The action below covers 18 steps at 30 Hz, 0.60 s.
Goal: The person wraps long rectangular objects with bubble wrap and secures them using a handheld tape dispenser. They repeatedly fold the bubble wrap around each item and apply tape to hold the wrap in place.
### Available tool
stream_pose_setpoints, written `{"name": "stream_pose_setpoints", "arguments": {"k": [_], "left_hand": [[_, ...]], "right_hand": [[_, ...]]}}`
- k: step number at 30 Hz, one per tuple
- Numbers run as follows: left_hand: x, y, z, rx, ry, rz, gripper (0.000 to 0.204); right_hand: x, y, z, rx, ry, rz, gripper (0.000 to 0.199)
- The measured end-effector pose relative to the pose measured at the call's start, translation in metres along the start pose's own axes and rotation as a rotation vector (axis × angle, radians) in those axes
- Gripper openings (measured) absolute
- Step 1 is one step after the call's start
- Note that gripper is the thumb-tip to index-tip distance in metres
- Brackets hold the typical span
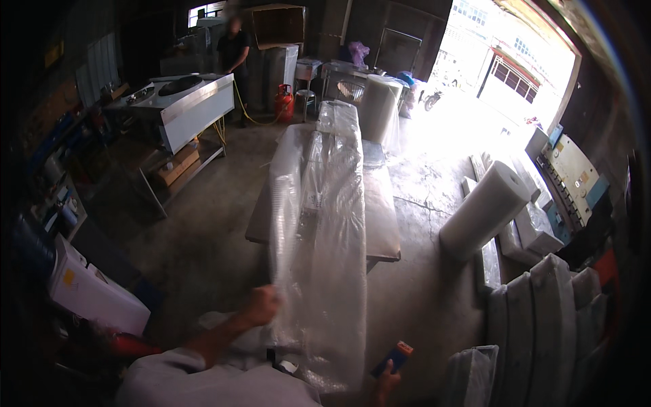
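A long sheet of clear bubble wrap [339, 224] stretches away from me, draped over a long object on a low table [380, 234]. At the wrap's left edge, my left hand [263, 305] is closed, its fingers curled on the plastic; slight blur softens the grip. My right hand [386, 384], low and to the right of the wrap, grips a small blue-and-orange box [393, 359]. What lies under the layers of plastic is only partly visible.
Rolls of bubble wrap stand right [485, 210] and behind the table [381, 108]. Wrapped panels [532, 325] lean at lower right. A steel stove bench [196, 112], a red gas cylinder [284, 102] and another person [234, 51] are at the back left. A white appliance [98, 288] sits left.
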State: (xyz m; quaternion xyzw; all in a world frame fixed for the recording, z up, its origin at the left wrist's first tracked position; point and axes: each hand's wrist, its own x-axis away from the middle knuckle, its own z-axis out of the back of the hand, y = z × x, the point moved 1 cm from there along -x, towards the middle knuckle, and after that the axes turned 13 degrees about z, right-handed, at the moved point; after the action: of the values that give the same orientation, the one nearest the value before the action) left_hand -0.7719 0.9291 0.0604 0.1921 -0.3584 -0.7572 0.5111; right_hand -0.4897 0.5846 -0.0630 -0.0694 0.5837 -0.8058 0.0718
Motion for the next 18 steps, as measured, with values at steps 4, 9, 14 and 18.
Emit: {"name": "stream_pose_setpoints", "arguments": {"k": [4, 9, 14, 18], "left_hand": [[0.011, 0.049, -0.118, -0.2, -0.103, -0.227, 0.045], [0.015, 0.045, -0.187, -0.29, -0.286, 0.036, 0.063], [0.034, 0.049, -0.186, -0.33, -0.146, 0.03, 0.07], [0.052, 0.054, -0.191, -0.249, -0.077, 0.185, 0.072]], "right_hand": [[0.015, 0.027, 0.025, -0.057, 0.057, 0.061, 0.039], [0.032, 0.067, 0.064, 0.101, 0.095, 0.08, 0.044], [0.04, 0.062, 0.116, 0.189, -0.021, 0.064, 0.045], [0.005, 0.032, 0.165, 0.328, -0.116, 0.1, 0.041]]}}
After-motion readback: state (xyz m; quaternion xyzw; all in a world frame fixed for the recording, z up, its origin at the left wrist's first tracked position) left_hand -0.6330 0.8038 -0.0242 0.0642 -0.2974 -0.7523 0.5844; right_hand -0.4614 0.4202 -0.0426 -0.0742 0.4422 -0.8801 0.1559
